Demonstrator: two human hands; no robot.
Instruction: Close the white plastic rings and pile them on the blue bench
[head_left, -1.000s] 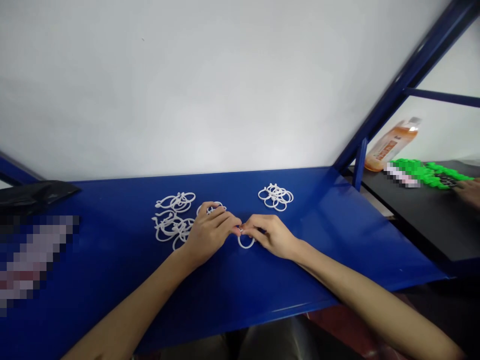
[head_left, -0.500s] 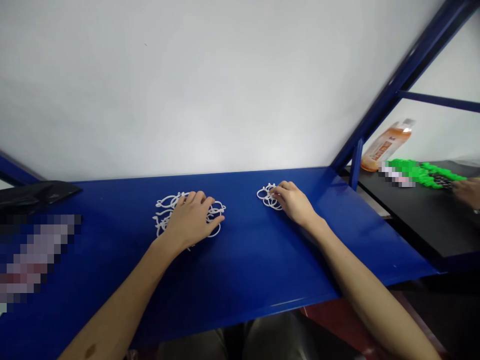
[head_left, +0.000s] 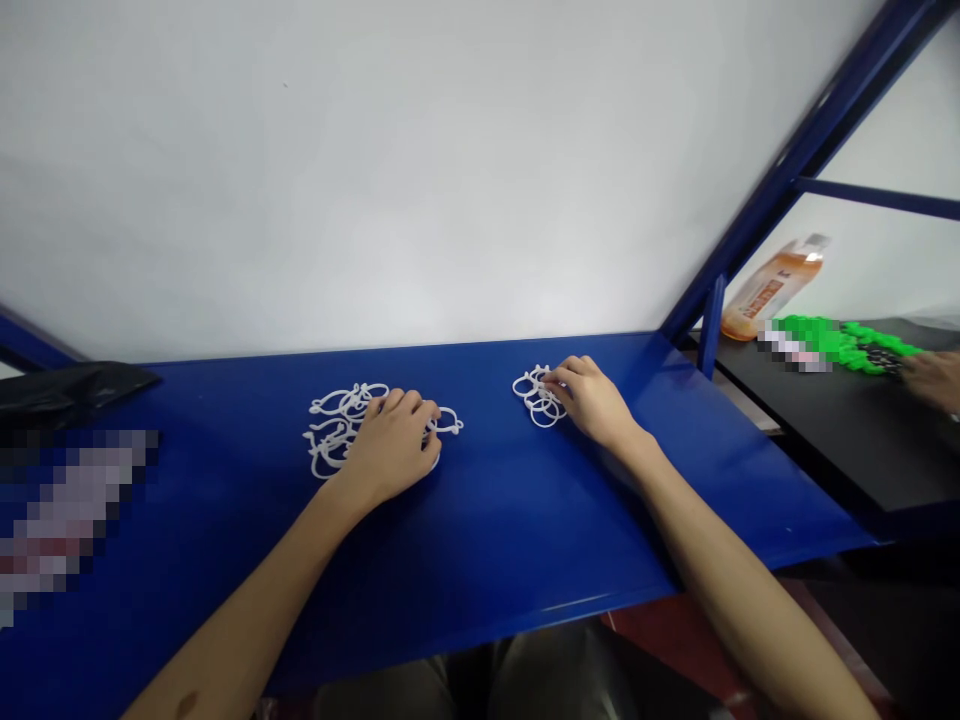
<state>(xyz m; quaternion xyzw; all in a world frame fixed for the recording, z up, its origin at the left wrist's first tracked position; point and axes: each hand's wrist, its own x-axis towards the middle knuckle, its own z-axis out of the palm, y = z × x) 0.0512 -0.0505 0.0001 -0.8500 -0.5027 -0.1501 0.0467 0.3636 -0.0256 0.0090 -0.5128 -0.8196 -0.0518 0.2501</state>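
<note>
While your left hand [head_left: 397, 445] lay over the larger pile of white rings [head_left: 345, 405] on the blue table [head_left: 487, 570], its fingers were bent, and I could not tell whether they gripped any. Your right hand [head_left: 592, 400] was at the smaller pile of white rings [head_left: 540, 398], thumb and fingertips close together over its right side; whether they pinched a ring, I could not tell. To the right, an orange bottle [head_left: 776, 290] was beside some green pieces [head_left: 817, 338].
</note>
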